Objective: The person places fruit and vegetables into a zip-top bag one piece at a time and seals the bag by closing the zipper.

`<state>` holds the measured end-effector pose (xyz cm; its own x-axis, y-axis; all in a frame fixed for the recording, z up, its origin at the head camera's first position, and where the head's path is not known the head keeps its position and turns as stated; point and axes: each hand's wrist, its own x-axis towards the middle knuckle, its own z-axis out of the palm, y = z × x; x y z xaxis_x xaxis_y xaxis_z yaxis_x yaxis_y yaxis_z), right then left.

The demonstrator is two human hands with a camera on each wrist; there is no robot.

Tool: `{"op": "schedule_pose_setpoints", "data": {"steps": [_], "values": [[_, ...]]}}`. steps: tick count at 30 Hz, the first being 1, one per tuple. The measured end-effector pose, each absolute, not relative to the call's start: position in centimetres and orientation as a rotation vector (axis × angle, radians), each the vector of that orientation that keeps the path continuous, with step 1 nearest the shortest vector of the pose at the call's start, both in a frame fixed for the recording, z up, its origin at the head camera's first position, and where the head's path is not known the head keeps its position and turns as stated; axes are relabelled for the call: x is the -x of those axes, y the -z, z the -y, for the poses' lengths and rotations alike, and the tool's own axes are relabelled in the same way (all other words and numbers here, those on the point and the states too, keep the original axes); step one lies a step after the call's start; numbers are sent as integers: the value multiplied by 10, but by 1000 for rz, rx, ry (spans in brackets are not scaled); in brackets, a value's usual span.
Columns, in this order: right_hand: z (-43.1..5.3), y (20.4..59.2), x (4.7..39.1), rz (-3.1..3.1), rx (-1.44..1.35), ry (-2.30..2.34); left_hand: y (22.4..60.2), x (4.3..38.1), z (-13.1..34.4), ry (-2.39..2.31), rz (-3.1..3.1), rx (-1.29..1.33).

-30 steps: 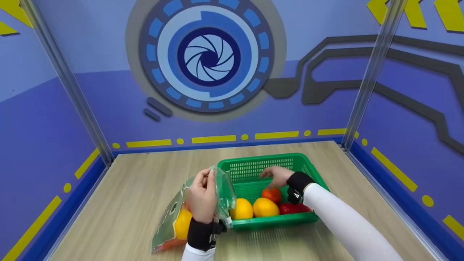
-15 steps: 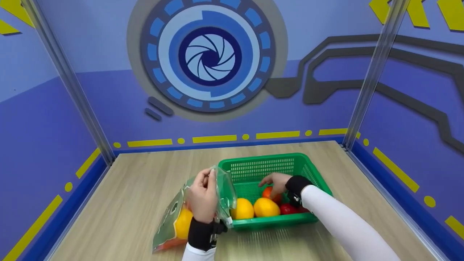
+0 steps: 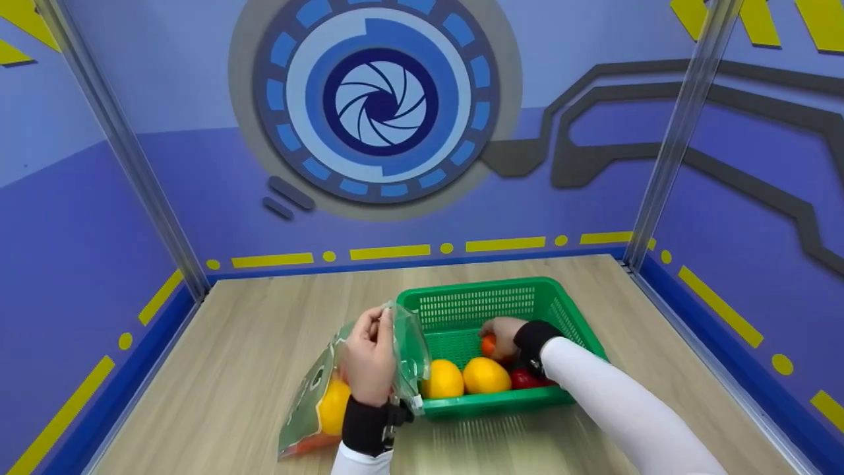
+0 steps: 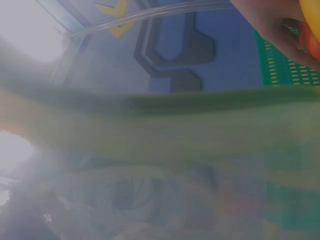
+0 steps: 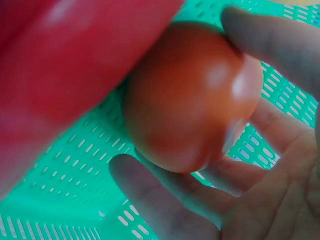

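Note:
My left hand (image 3: 370, 363) pinches the top edge of a clear zip bag (image 3: 306, 402) with a green printed front. An orange-yellow fruit (image 3: 331, 407) shows inside it, low against the front. The bag's mouth spreads toward the green plastic basket (image 3: 475, 405) on the right. Down in that basket, my right hand (image 3: 506, 338) has thumb and fingers curled around a smooth orange-red tomato (image 5: 192, 97). Close beside the tomato lies a shiny red fruit (image 5: 75, 75). Two yellow-orange fruits (image 3: 486, 376) sit at the basket's near side. The bag's plastic blurs most of the left wrist view.
Basket and bag stand on a light wooden table (image 3: 264, 330). Blue printed walls (image 3: 316, 231) enclose it at the back and both sides, with metal posts (image 3: 649, 191) at the rear corners.
My right hand has lowered over the tomato, and its fingers have closed around it. The left hand and the bag have stayed in place.

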<state>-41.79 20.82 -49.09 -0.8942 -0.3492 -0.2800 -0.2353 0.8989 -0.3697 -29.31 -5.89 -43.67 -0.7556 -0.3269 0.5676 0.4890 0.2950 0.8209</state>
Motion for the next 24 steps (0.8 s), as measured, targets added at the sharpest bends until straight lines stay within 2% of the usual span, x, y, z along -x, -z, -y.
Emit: {"op": "schedule_pose_setpoints", "data": {"steps": [6, 15, 24], "values": [[-207, 488, 417, -2731, 420, 420, 436, 293, 59, 1549, 1893, 140], [-204, 478, 412, -2839, 282, 632, 437, 293, 58, 1539, 1887, 145], [-190, 453, 401, -2670, 480, 1054, 436, 293, 58, 1546, 1885, 150]]}}
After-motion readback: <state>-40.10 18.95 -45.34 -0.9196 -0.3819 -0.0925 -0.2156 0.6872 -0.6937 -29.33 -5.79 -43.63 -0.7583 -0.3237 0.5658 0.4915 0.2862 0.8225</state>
